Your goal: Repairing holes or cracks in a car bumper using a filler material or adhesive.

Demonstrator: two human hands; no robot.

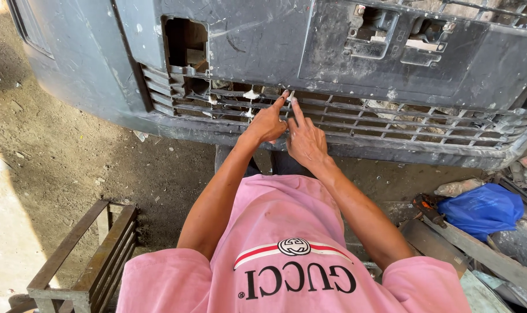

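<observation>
A dark grey car bumper [257, 40] lies across the top of the view, its slatted grille [391, 119] facing me. White filler patches [250, 95] mark broken slats at the grille's left part. My left hand [267, 122] reaches to the slats, fingertips touching a bar near the white patches. My right hand [305, 139] sits just beside it, index finger stretched up onto the same spot of the grille. Whether a small piece is pinched between the fingertips is too small to tell. My pink shirt fills the lower middle.
A rusty metal frame [83, 255] stands at lower left on the dirt floor [72, 156]. At right lie a blue plastic bag [484, 208], a dark tool with an orange part [428, 206] and metal scraps. A square hole [185, 46] opens in the bumper's upper left.
</observation>
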